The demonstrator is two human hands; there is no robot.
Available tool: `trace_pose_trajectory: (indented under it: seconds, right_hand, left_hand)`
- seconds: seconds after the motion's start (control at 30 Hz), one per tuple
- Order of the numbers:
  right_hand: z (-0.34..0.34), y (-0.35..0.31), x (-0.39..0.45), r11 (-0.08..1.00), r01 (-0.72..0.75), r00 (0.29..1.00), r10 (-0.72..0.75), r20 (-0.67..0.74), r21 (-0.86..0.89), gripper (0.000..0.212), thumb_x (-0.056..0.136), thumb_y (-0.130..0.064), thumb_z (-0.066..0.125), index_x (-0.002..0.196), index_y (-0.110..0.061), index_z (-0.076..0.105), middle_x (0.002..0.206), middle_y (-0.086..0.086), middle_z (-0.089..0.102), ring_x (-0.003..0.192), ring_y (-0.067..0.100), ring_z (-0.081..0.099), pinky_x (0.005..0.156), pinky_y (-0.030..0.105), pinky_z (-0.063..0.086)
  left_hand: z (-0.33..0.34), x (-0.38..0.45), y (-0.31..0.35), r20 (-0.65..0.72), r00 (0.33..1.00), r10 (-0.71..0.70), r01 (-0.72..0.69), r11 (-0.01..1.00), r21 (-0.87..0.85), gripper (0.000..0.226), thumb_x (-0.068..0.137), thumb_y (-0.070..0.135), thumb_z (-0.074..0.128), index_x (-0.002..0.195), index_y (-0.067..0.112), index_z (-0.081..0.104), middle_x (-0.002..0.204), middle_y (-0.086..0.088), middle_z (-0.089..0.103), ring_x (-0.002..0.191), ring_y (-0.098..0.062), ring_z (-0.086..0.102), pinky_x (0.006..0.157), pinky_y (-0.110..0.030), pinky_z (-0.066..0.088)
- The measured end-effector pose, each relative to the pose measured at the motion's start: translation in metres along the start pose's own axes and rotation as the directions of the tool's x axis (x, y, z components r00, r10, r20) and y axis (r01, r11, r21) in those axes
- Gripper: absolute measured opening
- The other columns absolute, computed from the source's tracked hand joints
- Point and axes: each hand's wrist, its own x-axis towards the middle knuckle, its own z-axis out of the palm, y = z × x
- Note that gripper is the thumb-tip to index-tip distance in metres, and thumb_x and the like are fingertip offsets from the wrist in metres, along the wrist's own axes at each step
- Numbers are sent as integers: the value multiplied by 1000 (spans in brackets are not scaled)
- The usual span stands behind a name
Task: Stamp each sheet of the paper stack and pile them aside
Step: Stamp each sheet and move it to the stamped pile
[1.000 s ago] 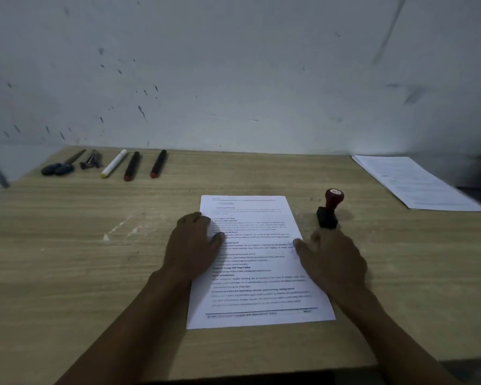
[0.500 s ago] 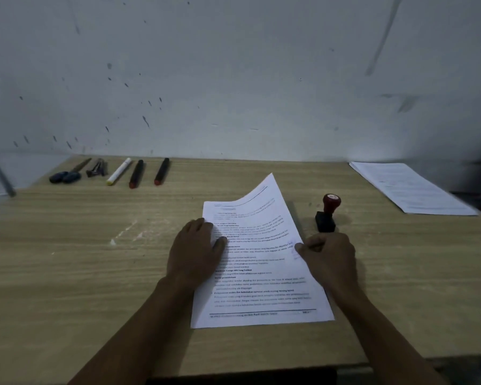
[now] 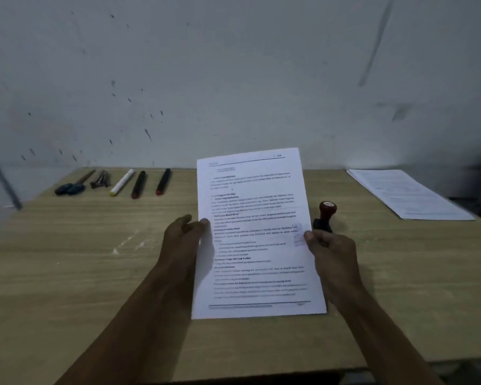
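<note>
While both forearms reach in from the near edge of the wooden table [image 3: 67,273], the printed sheet [image 3: 254,234] is held up between the two hands, tilted so that its top edge rises in front of the wall and its bottom edge hangs lowest, nearest the person. The left hand [image 3: 182,237] pinches the sheet's left edge about halfway up, the thumb on the printed face and the other fingers behind the paper. The right hand [image 3: 331,250] grips the right edge at much the same height, its thumb pressed on the front just beside a faint bluish stamp mark [image 3: 299,236] printed near that margin; its fingers curl behind the sheet. Whether more sheets lie on the table beneath the raised one cannot be told, since it covers that spot. Just beyond the right hand the stamp [image 3: 325,215] stands upright on the table, with a dark base and a reddish round knob, apart from the sheet. Farther back on the right a pile of printed paper [image 3: 408,194] lies flat near the table's far corner. Along the far left edge of the table lie, from left to right, a blue-handled tool [image 3: 72,186], a small dark metal item [image 3: 100,180], a white marker [image 3: 122,182] and two black markers with red ends [image 3: 138,184] [image 3: 163,181], all close to the scuffed pale wall [image 3: 233,79].
</note>
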Motion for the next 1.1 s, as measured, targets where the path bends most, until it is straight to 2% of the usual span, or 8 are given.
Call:
trace_pose_trajectory:
  seconds: [0.1, 0.27, 0.37, 0.53, 0.63, 0.8, 0.93, 1.1]
  right_hand:
    - [0, -6, 0, 997, -22, 1000, 21, 17, 75, 11, 92, -11, 66, 87, -9, 75, 78, -1, 76, 69, 13, 72, 60, 22, 58]
    - [-1, -13, 0, 995, -13, 999, 16, -34, 94, 11, 87, -10, 71, 78, -6, 73, 72, 2, 75, 62, 11, 70, 54, 20, 56]
    - [-4, -18, 0, 997, 18, 998, -13, -66, 72, 11, 85, -13, 74, 77, -6, 74, 71, 3, 75, 64, 14, 70, 57, 24, 58]
    - [-14, -28, 8, 995, 88, 988, -81, -133, 51, 12, 85, -13, 74, 74, -10, 74, 70, 0, 74, 61, 9, 69, 58, 22, 57]
    - [-24, -35, 19, 988, 157, 970, -154, -188, -1, 18, 88, -11, 70, 72, -20, 73, 69, -9, 73, 64, 2, 69, 59, 17, 55]
    - [-50, -52, 48, 953, 222, 927, -272, -258, -206, 20, 93, -9, 61, 84, -21, 74, 75, -14, 68, 73, 4, 66, 69, 25, 53]
    - [-76, -67, 75, 896, 193, 885, -335, -324, -399, 16, 93, 0, 57, 94, 2, 73, 88, 9, 72, 76, 19, 62, 74, 33, 51]
    - [-119, -78, 111, 828, 38, 893, -279, -353, -559, 21, 92, -3, 50, 79, -6, 66, 80, 11, 67, 79, 33, 63, 65, 34, 46]
  left_hand:
    - [-9, 3, 9, 170, 985, -37, 54, 993, -101, 16, 90, 20, 65, 95, 8, 74, 99, -9, 75, 87, -24, 73, 74, -32, 57]
    - [-5, -1, 19, 99, 993, 71, -53, 984, -172, 4, 78, 12, 74, 79, 9, 76, 81, -8, 76, 71, -18, 73, 57, -21, 55]
    - [0, -4, 30, 67, 991, 116, -104, 980, -167, 8, 72, 13, 77, 77, 7, 76, 76, -7, 76, 67, -17, 72, 57, -22, 56]
    - [15, -11, 52, 3, 987, 163, -161, 977, -137, 28, 63, 14, 85, 45, 13, 63, 65, -11, 69, 66, -25, 68, 69, -38, 58]
    - [30, -15, 69, 33, 976, 213, -208, 971, -114, 23, 69, 17, 83, 54, 12, 67, 71, -10, 73, 68, -23, 70, 68, -38, 59]
    - [71, -16, 102, 104, 952, 287, -286, 958, -28, 17, 86, 22, 70, 82, 6, 75, 85, -7, 75, 79, -26, 71, 70, -40, 59]
    - [118, -12, 123, 177, 929, 326, -348, 931, 111, 24, 91, 17, 63, 69, 13, 72, 71, 5, 72, 59, -16, 63, 49, -27, 47]
    - [185, -7, 138, 289, 908, 303, -362, 915, 178, 24, 90, 8, 60, 68, 2, 70, 73, -5, 71, 53, -17, 65, 39, -21, 40]
